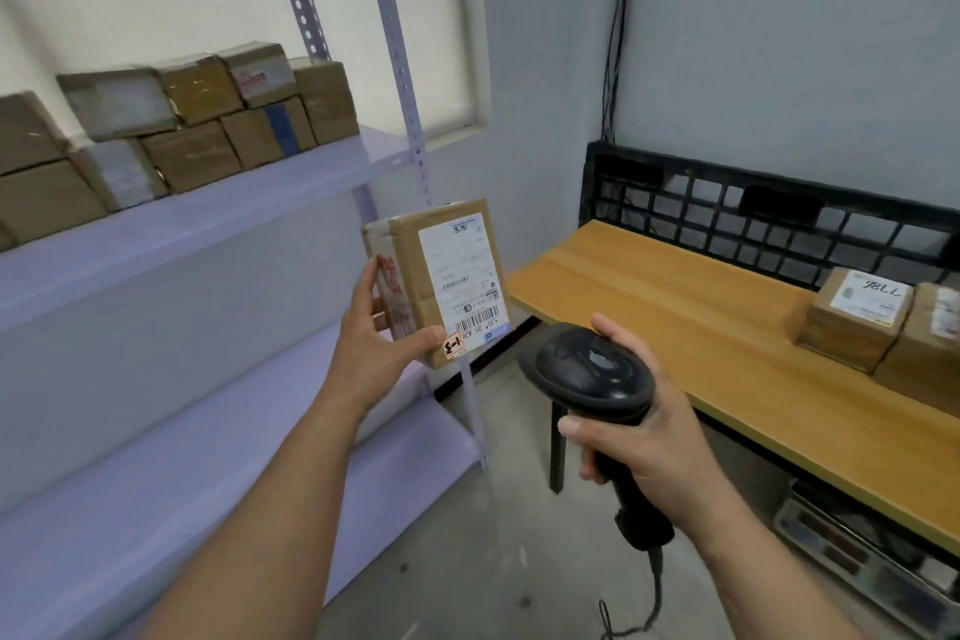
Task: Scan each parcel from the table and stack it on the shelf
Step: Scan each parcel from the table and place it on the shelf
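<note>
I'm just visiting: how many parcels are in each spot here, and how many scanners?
Shelf parcels, on the shelf: 9 that I can tell apart
Table parcels, on the table: 2
Held parcel, in the left hand: 1
Scanner, in the right hand: 1
Total: 13 things, 12 of them parcels

Left hand (371,353) holds parcel (439,280) (label up); right hand (641,431) grips scanner (589,371).
</note>
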`<state>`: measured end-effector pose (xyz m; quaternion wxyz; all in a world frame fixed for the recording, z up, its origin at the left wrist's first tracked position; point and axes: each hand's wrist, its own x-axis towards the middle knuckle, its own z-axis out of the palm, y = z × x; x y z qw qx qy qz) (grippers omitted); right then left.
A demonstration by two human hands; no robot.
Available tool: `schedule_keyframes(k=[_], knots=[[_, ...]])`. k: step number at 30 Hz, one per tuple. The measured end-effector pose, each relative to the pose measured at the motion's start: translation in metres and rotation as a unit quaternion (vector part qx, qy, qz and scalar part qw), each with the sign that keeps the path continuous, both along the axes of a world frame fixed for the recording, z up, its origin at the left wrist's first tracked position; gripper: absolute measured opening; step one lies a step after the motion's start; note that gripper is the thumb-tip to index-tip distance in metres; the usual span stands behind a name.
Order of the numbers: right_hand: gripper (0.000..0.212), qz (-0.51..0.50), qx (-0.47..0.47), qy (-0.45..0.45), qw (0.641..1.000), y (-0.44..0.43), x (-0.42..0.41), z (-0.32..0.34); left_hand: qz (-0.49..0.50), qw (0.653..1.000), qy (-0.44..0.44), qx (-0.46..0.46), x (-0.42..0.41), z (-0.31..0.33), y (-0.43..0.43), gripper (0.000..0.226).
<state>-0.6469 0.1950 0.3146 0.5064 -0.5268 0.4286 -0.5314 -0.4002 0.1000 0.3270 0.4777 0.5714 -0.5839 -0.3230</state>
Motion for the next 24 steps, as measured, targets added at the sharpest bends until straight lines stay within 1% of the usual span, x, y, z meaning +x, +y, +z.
schedule_keyframes(k=[4, 13, 20, 24], knots=[[0.087, 0.025, -0.02, 0.011, 0.999, 0.003, 0.023, 0.006, 0.044, 0.999, -0.001, -0.016, 0.03, 0.006, 0.023, 0.095], [0.088, 0.095, -0.073, 0.019, 0.993, -0.011, 0.089, 0.016, 0.129, 0.99, 0.011, -0.059, 0.106, 0.022, 0.055, 0.087], [0.089, 0.137, -0.107, 0.031, 0.984, -0.032, 0.172, 0.037, 0.172, 0.982, 0.015, -0.074, 0.19, 0.044, 0.064, 0.085], [0.088, 0.162, -0.111, 0.02, 0.98, -0.044, 0.233, 0.046, 0.207, 0.974, 0.013, -0.089, 0.251, 0.059, 0.073, 0.085]])
